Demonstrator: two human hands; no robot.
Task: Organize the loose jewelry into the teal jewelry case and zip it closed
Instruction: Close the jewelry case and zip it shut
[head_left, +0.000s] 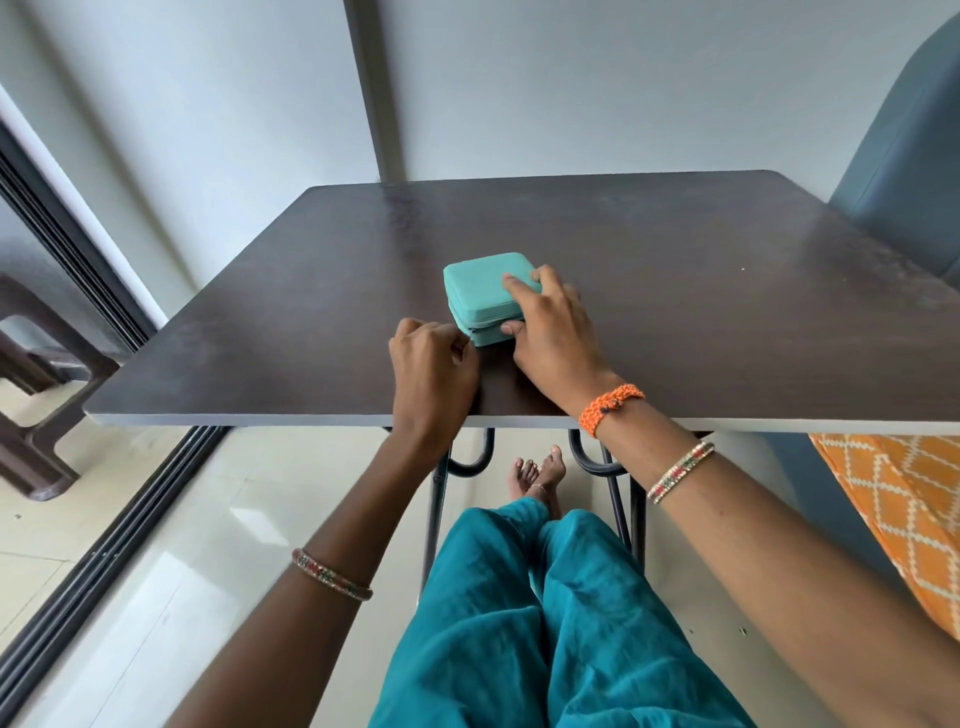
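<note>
Head view shows the teal jewelry case (485, 296) lying closed at the centre of the frame on the dark table (675, 312); the right hand (556, 332) grips its right side, index finger on the lid, while the left hand (434, 364) pinches the zipper pull (471, 339) at the lower left corner

Dark wooden table (675, 291) before grey walls (208, 104), glossy cream tiled floor (234, 519).
</note>
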